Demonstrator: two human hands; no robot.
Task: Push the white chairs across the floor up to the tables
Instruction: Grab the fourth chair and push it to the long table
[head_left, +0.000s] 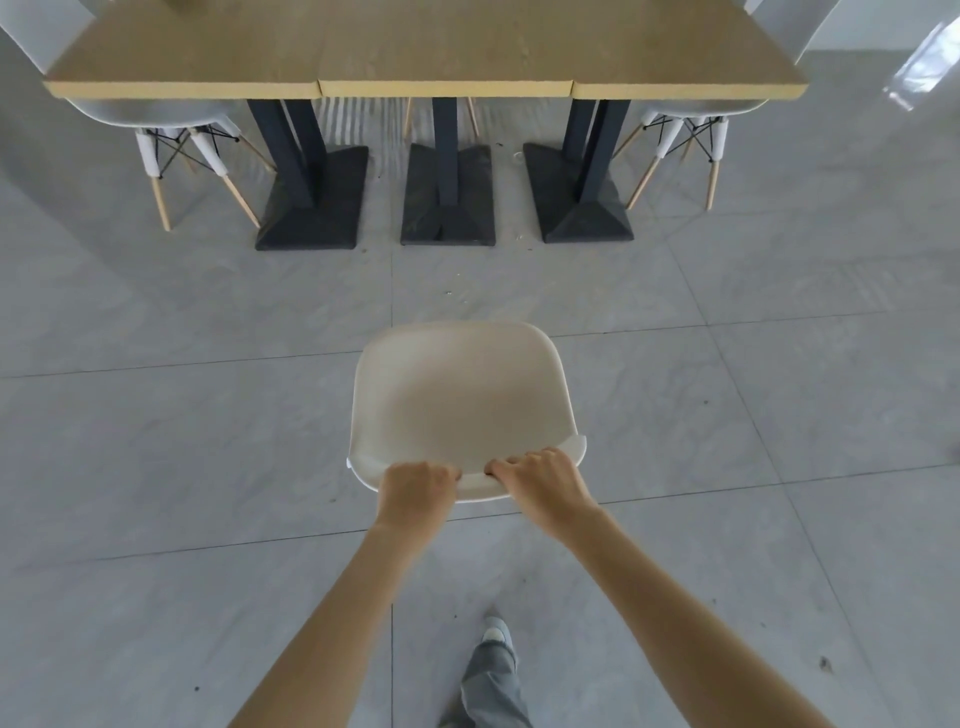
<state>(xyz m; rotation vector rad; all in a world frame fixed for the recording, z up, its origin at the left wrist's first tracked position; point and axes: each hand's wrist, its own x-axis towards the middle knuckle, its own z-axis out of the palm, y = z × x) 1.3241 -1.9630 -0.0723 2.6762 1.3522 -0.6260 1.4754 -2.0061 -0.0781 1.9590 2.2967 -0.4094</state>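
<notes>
A white plastic chair (460, 395) stands on the grey tiled floor in front of me, its seat facing the tables. My left hand (415, 491) and my right hand (543, 480) both grip the top edge of its backrest, close together. A row of wooden-topped tables (426, 57) on black pedestal bases (447, 208) runs across the top of the view, a good stretch of floor beyond the chair. The chair's legs are hidden under the seat.
Two white chairs with wooden legs are tucked under the tables, one at the left (171, 135) and one at the right (685, 130). Small bits of debris (457, 296) lie on the floor near the bases. My leg and shoe (493, 670) show below.
</notes>
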